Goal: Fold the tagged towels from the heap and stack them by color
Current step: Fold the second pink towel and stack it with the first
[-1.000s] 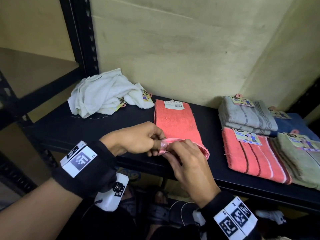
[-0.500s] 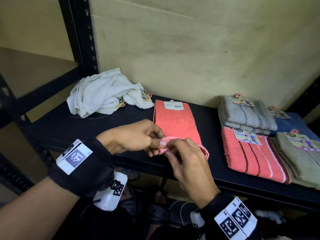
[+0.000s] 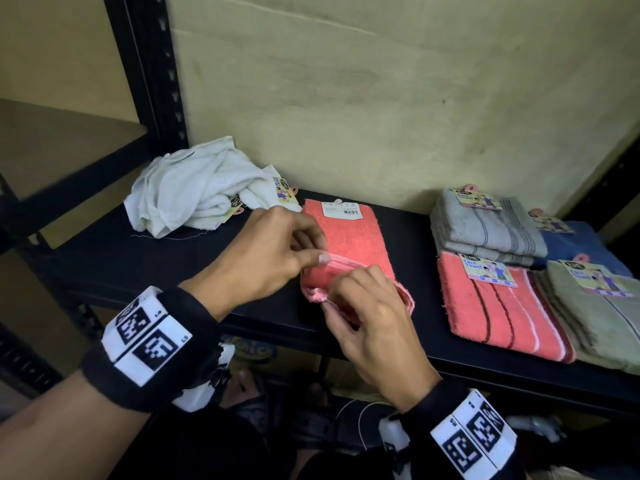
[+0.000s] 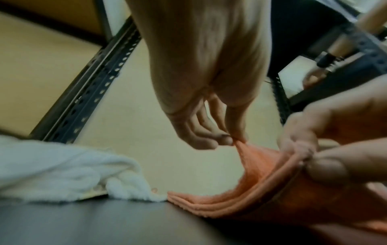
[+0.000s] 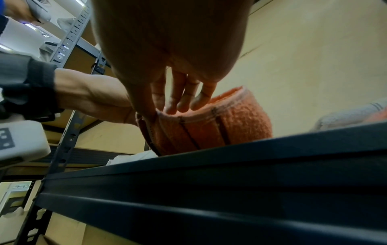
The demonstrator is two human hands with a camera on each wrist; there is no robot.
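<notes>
A coral towel [image 3: 349, 237] folded into a long strip lies on the black shelf [image 3: 207, 271], its white tag at the far end. Its near end is lifted and curled back. My left hand [image 3: 277, 251] pinches the near left corner of that end [image 4: 240, 145]. My right hand [image 3: 367, 306] grips the same end from the front, fingers curled over the hem [image 5: 182, 106]. The heap of white towels [image 3: 197, 188] with yellow tags sits at the back left, just behind my left hand.
At the right stand folded stacks: grey towels [image 3: 485, 230], a coral striped towel [image 3: 502, 313], a blue one [image 3: 581, 247] and an olive one [image 3: 602, 317]. A black upright post [image 3: 149, 71] rises at the back left. The wall runs close behind the shelf.
Both hands have lifted the towel's near end and carried it a little away from the shelf's front edge, over the strip. The camera view has come closer.
</notes>
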